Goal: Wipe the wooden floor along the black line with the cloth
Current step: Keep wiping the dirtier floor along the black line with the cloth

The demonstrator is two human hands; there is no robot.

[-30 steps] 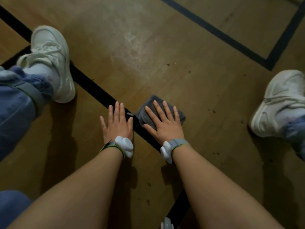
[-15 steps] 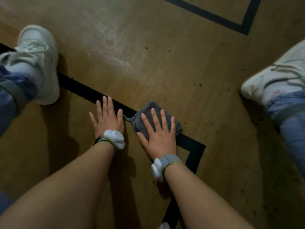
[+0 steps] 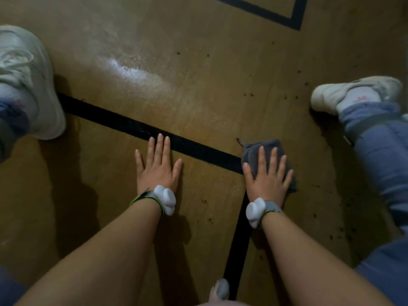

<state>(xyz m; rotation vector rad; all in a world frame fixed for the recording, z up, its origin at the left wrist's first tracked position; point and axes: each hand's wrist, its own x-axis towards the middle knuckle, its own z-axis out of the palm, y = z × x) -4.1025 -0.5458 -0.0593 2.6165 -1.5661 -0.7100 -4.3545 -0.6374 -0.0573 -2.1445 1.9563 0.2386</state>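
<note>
Wooden floor [image 3: 198, 85], black line [image 3: 123, 124] corner; right hand [image 3: 268, 180] flat on cloth [image 3: 251, 151]; left hand [image 3: 157, 166] flat, empty.

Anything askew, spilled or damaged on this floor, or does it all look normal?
Dark specks are scattered over the wooden floor right of the black line, and a shiny, possibly wet patch lies beyond it. The cloth sits flat under the right hand; nothing looks damaged.
</note>
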